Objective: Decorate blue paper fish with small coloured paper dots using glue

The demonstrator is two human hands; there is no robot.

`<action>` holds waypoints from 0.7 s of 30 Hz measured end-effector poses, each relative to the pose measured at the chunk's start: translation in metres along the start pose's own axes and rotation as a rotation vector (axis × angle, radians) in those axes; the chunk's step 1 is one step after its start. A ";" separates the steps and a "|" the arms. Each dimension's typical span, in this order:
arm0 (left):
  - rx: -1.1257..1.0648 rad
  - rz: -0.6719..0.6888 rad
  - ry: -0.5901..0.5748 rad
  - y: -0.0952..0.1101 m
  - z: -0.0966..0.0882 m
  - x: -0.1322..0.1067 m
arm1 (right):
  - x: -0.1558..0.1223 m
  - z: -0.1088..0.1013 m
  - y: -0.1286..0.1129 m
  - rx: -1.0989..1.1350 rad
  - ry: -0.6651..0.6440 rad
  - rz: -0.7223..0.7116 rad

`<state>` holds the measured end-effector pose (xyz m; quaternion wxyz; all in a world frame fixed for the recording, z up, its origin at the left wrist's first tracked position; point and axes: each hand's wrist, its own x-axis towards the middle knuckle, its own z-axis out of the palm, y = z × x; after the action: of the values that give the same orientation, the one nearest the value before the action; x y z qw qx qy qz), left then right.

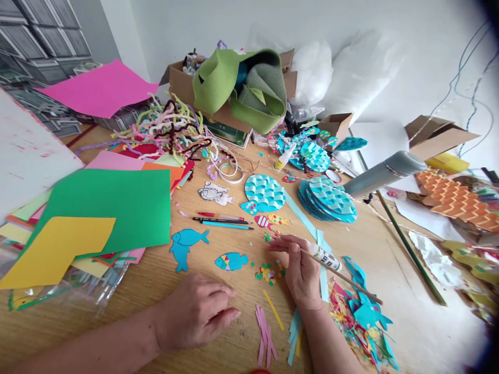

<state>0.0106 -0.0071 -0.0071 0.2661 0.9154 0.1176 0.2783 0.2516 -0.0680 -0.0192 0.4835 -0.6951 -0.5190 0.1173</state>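
Brown wooden stick (360,288) pinched in the right hand (302,272); the left hand (197,307) curls loosely, its palm hidden, contents uncertain.
Small multicoloured round paper discs (267,274) lie beside the right hand; a patched blue paper fish (232,261), just beyond the left. Step, apparently: disc placing, calling for a light, exact touch. Stick's upper end and white plastic bottle (326,254): partly hidden.

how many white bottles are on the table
2: one white bottle beside the right hand, near the thin stick it holds; the second bottle farther back, beside the blue woven pieces. More may be hidden in the clutter.
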 end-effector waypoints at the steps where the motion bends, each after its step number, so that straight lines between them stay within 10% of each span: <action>1: 0.000 -0.001 -0.001 0.000 0.000 0.000 | 0.000 0.000 -0.001 -0.019 0.027 -0.013; 15: -0.007 -0.010 -0.001 0.002 -0.001 0.001 | 0.000 -0.003 -0.014 -0.125 0.144 -0.121; 21: 0.081 -0.051 0.071 0.000 0.001 0.001 | -0.004 0.006 -0.035 -0.021 -0.177 -0.291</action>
<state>0.0125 -0.0070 -0.0072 0.2315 0.9116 0.1612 0.2989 0.2247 -0.0683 0.0041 0.4406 -0.6045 -0.6559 0.1012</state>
